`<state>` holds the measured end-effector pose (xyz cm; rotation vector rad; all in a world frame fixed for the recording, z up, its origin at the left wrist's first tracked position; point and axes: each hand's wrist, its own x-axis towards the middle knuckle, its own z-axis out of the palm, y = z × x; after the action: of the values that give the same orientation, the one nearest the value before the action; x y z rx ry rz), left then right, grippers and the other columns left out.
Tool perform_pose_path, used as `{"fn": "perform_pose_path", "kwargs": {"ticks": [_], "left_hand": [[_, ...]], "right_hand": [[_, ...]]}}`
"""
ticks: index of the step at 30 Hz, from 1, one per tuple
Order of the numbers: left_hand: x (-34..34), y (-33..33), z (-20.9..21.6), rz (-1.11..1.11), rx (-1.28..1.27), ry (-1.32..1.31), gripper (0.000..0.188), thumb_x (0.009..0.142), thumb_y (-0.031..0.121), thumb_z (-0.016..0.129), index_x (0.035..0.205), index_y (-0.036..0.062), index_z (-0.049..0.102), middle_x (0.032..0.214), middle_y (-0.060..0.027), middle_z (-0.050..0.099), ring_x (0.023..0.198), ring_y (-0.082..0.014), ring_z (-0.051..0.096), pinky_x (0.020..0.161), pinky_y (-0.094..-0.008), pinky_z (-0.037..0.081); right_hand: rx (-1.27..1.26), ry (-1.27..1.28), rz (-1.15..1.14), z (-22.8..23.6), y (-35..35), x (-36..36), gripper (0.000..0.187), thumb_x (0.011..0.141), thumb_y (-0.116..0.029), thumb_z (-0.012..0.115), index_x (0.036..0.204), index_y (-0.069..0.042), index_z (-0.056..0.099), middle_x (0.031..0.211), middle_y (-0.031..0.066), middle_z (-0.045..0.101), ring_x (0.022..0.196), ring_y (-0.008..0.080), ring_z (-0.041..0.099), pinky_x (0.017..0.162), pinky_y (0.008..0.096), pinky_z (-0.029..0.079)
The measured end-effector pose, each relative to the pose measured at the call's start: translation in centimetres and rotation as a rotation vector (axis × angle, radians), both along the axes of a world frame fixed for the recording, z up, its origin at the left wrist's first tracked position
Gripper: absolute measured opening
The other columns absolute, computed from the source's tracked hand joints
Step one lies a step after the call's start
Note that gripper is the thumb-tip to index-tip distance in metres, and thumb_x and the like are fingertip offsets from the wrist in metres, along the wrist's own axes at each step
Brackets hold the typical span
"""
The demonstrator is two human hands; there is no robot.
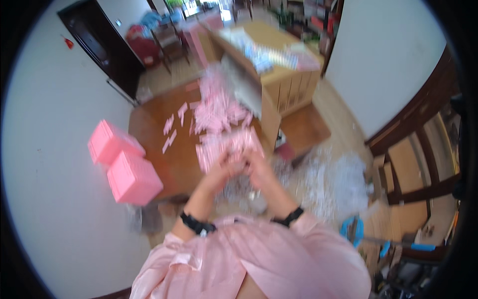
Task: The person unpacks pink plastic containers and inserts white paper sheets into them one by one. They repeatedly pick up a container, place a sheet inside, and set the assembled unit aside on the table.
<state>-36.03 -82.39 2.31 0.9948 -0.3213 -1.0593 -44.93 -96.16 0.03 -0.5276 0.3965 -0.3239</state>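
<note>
My left hand (225,166) and my right hand (255,163) meet in front of me at the near edge of a brown table (149,149). Both sets of fingers are bent inward and close together; blur hides what is between them. Right beneath and beyond them lies a neat row of shiny pink packets (205,153). Past that row spreads a loose heap of slim pink pieces (216,112). A few separate pink pieces (169,142) lie to its left.
Two pink ribbed boxes (134,179) stand at the table's left edge. A large open cardboard box (294,89) with papers (264,57) on top is at the right. Clear plastic wrap (348,184) covers floor to the right, near a wooden chair (428,189). A dark door (102,45) is far left.
</note>
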Motion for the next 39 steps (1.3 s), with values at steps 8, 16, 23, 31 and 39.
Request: {"fn": "perform_pose_path", "kwargs": {"ticks": [8, 16, 23, 31, 39], "left_hand": [[7.4, 7.5, -8.2, 0.177, 0.538, -0.443, 0.07, 0.097, 0.026, 0.07, 0.155, 0.0045, 0.038, 0.142, -0.0137, 0.051, 0.124, -0.0199, 0.055, 0.099, -0.0334, 0.05], [10.0, 7.5, -21.0, 0.288, 0.876, -1.391, 0.052, 0.095, 0.021, 0.067, 0.136, -0.0064, 0.051, 0.132, -0.0198, 0.054, 0.119, -0.028, 0.054, 0.102, -0.04, 0.045], [14.1, 11.6, -27.2, 0.561, 0.623, -1.319, 0.054, 0.102, 0.038, 0.048, 0.137, -0.0041, 0.048, 0.119, -0.013, 0.057, 0.106, -0.0227, 0.057, 0.092, -0.0342, 0.046], [19.6, 16.6, -29.5, 0.686, 0.767, -0.848, 0.049, 0.099, 0.042, 0.052, 0.124, 0.0003, 0.061, 0.105, -0.0046, 0.063, 0.09, -0.0147, 0.059, 0.077, -0.0271, 0.048], [17.2, 19.9, -27.3, 0.402, 0.777, -1.358, 0.092, 0.09, 0.078, 0.052, 0.131, -0.0033, 0.046, 0.13, -0.0149, 0.052, 0.121, -0.0258, 0.051, 0.105, -0.0401, 0.044]], "right_hand": [[-0.597, 0.257, 0.197, -5.9, -10.0, -12.3, 0.017, 0.099, -0.017, 0.067, 0.106, -0.002, 0.068, 0.087, -0.0013, 0.067, 0.074, 0.0056, 0.057, 0.064, 0.0223, 0.045], [-0.607, 1.036, 0.086, -26.3, -6.5, -26.3, 0.031, 0.083, -0.031, 0.082, 0.086, -0.002, 0.073, 0.074, 0.0015, 0.064, 0.072, 0.0091, 0.055, 0.066, 0.0297, 0.047], [-0.653, 1.392, 0.03, -55.0, -3.9, -25.3, 0.038, 0.078, -0.04, 0.078, 0.083, -0.003, 0.074, 0.077, 0.0132, 0.071, 0.071, 0.0261, 0.067, 0.064, 0.041, 0.051], [-0.779, 1.366, 0.203, -83.3, -3.8, -16.2, 0.041, 0.082, -0.044, 0.069, 0.091, -0.005, 0.076, 0.091, 0.0209, 0.074, 0.087, 0.0382, 0.071, 0.078, 0.0467, 0.056], [-0.534, 1.417, -0.059, -97.4, -8.0, -6.2, 0.041, 0.085, -0.041, 0.07, 0.102, -0.003, 0.074, 0.101, 0.0218, 0.074, 0.098, 0.0387, 0.071, 0.087, 0.0466, 0.055]]}}
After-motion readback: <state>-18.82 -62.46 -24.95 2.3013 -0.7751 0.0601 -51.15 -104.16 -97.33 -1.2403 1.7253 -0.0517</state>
